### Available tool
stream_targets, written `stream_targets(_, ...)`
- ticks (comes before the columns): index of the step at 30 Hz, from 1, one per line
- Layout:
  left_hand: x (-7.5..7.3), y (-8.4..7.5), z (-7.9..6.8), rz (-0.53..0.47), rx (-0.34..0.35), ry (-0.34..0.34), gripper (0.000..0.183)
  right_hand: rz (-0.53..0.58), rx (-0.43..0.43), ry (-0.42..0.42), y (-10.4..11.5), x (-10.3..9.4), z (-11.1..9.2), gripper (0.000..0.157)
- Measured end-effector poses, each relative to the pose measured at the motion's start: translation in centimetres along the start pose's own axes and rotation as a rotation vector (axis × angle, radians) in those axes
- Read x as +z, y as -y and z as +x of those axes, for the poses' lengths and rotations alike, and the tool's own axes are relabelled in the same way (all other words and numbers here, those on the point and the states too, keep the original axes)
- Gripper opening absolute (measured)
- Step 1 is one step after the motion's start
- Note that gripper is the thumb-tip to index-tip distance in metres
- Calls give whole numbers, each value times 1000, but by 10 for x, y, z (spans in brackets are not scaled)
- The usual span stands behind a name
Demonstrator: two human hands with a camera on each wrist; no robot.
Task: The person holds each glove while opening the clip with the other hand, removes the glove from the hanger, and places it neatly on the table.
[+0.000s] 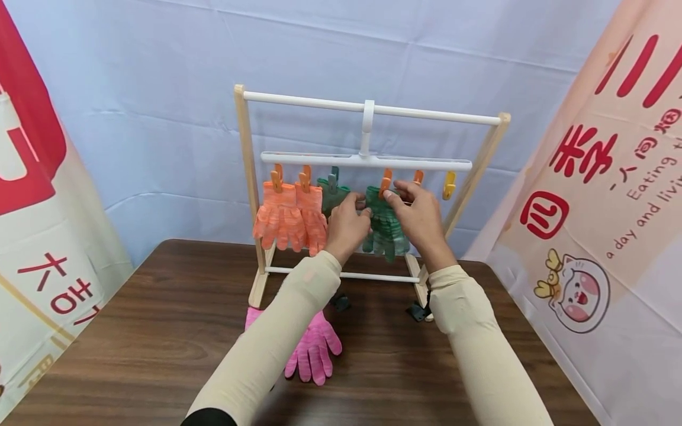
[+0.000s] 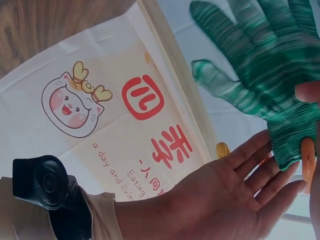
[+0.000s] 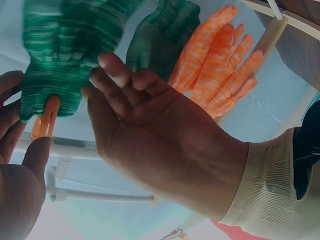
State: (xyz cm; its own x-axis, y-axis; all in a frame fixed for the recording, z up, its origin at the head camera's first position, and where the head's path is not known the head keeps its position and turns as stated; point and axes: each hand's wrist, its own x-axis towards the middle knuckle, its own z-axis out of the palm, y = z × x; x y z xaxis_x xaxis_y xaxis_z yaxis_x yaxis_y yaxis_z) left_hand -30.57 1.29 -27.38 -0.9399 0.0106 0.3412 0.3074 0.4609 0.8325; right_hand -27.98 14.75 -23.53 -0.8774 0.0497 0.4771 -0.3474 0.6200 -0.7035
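A green striped glove (image 1: 388,228) hangs fingers-down from an orange clip (image 1: 385,182) on the white hanger (image 1: 319,158). My right hand (image 1: 421,219) is at its cuff, thumb by the clip and fingers spread apart; the right wrist view shows the thumb tip (image 3: 37,150) at the clip's end. On the glove's other side is my left hand (image 1: 348,228), fingers loosely bent and nothing gripped; its palm side (image 3: 165,135) shows in the right wrist view. Behind it, another green glove (image 1: 331,194) hangs from a dark green clip (image 1: 333,177). Two orange gloves (image 1: 282,216) hang farther left.
A wooden-ended rack (image 1: 246,148) carries the hanger. Another orange clip (image 1: 418,176) and a yellow clip (image 1: 449,185) are at the hanger's right end. A pink glove (image 1: 314,349) lies on the brown table (image 1: 160,331), partly under my left forearm. Small dark pieces (image 1: 418,311) lie near the rack's feet.
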Motion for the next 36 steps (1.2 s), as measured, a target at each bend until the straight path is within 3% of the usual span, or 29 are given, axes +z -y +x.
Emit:
stream_targets(5, -2, 0, 1, 88, 12, -44, 22, -12, -8, -16, 3, 1, 0, 49)
stream_targets(10, -5, -2, 0, 101, 17, -34, 17, -17, -2, -25, 8, 4, 2, 54)
stream_targets(21, -9, -3, -3, 105, -13, 0, 19, 33, 14, -5, 13, 6, 6, 50)
stream_targets(28, -10, -2, -4, 128, 1, 22, 22, 71, 39, -22, 12, 8, 7, 49)
stream_targets(36, -12, -3, -7, 104, 8, 35, 23, 115, 12, -50, 12, 9, 8, 48)
